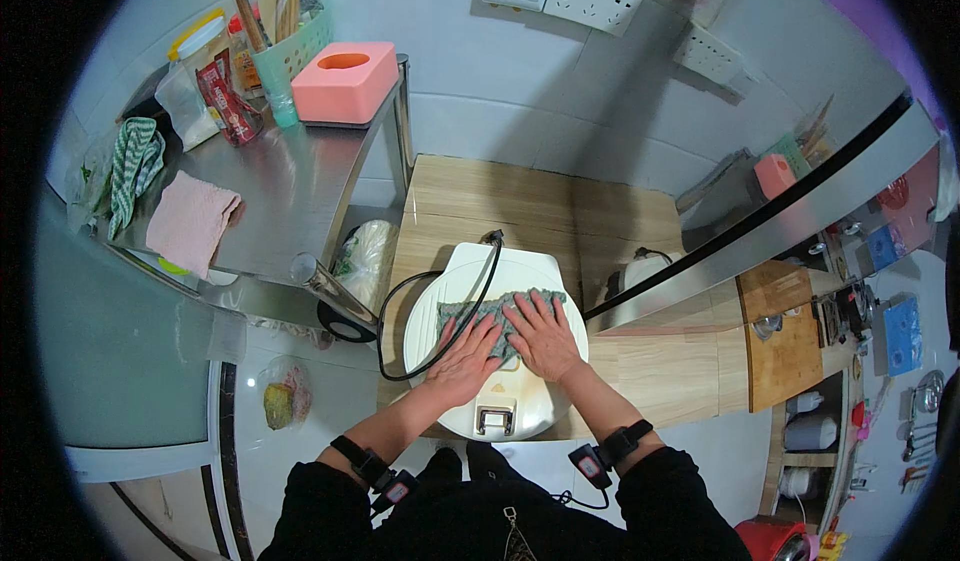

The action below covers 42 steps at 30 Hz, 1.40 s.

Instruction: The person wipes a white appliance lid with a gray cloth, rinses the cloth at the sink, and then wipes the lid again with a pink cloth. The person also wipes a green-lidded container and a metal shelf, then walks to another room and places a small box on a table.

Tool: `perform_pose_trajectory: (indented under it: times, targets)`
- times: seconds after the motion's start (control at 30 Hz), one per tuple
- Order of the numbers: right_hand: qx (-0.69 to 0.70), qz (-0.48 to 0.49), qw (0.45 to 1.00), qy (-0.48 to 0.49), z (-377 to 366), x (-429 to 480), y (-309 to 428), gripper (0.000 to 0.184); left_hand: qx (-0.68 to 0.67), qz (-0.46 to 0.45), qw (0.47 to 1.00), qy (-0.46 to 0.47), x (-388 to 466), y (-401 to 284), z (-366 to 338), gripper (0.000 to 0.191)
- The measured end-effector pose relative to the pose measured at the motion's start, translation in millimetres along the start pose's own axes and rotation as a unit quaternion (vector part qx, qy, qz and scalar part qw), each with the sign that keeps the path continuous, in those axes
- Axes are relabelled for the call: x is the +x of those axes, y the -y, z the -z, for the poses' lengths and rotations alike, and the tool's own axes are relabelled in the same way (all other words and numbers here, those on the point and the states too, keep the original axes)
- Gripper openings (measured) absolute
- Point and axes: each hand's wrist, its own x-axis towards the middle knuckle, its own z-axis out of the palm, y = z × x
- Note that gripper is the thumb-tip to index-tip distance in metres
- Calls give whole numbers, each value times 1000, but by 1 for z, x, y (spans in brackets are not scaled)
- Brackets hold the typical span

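A round white electric appliance with a front latch [551, 407] stands on the wood-grain counter before me. Across its lid lies a grey-green cloth [491, 308]. My left hand [463, 358] rests flat on the lid and the cloth's lower left part, fingers a little apart. On the cloth's right part my right hand [541, 336] lies palm down with its fingers spread. A black power cord [382, 336] loops over the lid and past my left hand, its plug near the back edge.
At the left, a steel table [277, 201] bears a pink tissue box [345, 84], a pink cloth [193, 223], a green utensil basket [300, 47] and jars. A glossy panel [750, 216] rises at the right. Beyond it lies a wooden board [784, 358].
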Motion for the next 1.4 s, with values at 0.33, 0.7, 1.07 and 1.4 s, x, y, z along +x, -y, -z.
perform_pose_trajectory:
  times: [0.33, 0.7, 1.07, 1.4]
  targets:
    - [35, -88, 987, -130, -4, -27, -12, 41, 50, -80, 990, 107, 35, -17, -3, 50]
    - [128, -28, 978, -159, 15, -121, 1, 27, 21, -247, 951, 185, 18, -48, -11, 43]
    - [11, -91, 994, -64, -5, -51, 5, 60, 54, -88, 994, 37, 27, -12, -2, 51]
    - [-11, -134, 990, -43, -17, 37, -19, 60, 29, -5, 1000, -3, 63, 24, 5, 56]
